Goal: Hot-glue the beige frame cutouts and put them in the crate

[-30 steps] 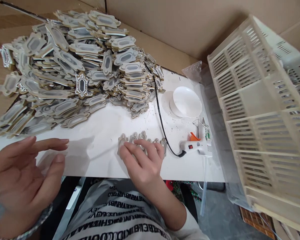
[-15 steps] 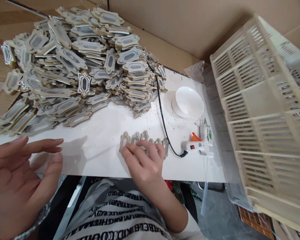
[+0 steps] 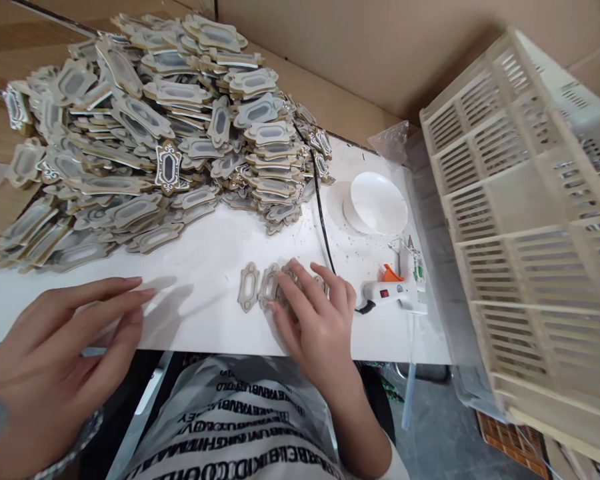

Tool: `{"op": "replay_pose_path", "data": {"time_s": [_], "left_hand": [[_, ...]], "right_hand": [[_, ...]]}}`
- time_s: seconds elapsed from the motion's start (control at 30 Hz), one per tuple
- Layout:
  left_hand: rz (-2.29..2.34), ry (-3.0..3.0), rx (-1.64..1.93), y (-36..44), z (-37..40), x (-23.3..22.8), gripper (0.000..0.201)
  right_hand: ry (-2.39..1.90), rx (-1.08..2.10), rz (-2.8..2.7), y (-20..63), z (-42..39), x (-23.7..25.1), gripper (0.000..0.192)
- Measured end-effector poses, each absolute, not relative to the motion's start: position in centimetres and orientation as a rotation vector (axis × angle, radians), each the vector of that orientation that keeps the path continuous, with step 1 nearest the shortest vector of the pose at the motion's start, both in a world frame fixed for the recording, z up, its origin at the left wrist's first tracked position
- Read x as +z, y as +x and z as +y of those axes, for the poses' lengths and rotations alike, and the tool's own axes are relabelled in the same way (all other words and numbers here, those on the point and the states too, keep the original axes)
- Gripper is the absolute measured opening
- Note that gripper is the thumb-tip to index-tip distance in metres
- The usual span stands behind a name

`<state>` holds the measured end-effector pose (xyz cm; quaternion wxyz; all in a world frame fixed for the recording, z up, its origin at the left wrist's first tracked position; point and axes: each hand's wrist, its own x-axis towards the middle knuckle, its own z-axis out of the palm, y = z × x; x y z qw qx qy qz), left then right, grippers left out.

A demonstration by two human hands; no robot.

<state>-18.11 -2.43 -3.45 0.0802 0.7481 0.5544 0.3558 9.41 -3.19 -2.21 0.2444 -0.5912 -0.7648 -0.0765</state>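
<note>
Glue gun [image 3: 393, 293], white bowl [image 3: 376, 203], slatted crate [image 3: 530, 220]

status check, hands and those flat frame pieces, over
Right hand flat on row of frame pieces. Left hand open, empty, at table edge. Glue gun beside right hand.

A heap of frame pieces [image 3: 145, 127] fills the desk's [image 3: 205, 260] far left. A short row of frame pieces [image 3: 260, 288] lies near the front edge, a glue gun [image 3: 387, 293] right of it, a dish [image 3: 376, 203] behind the gun, crates [image 3: 525, 220] off the desk's right end.
</note>
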Motion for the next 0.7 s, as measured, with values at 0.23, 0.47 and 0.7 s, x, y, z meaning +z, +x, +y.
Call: {"op": "replay_pose_path", "data": {"time_s": [0.23, 0.47, 0.7], "left_hand": [[1.420, 2.654, 0.880, -14.3, -1.6, -3.1, 0.050], [1.460, 2.737, 0.733, -11.3, -1.5, -3.1, 0.023], [1.512, 2.659, 0.736, -11.6, -1.6, -2.9, 0.025]], "right_hand": [[-1.706, 0.007, -2.319, 10.3, -3.5, -3.0, 0.042], [-1.668, -0.005, -2.328, 10.0, -3.5, -3.1, 0.045], [-1.674, -0.011, -2.334, 9.7, -3.5, -3.1, 0.046]]}}
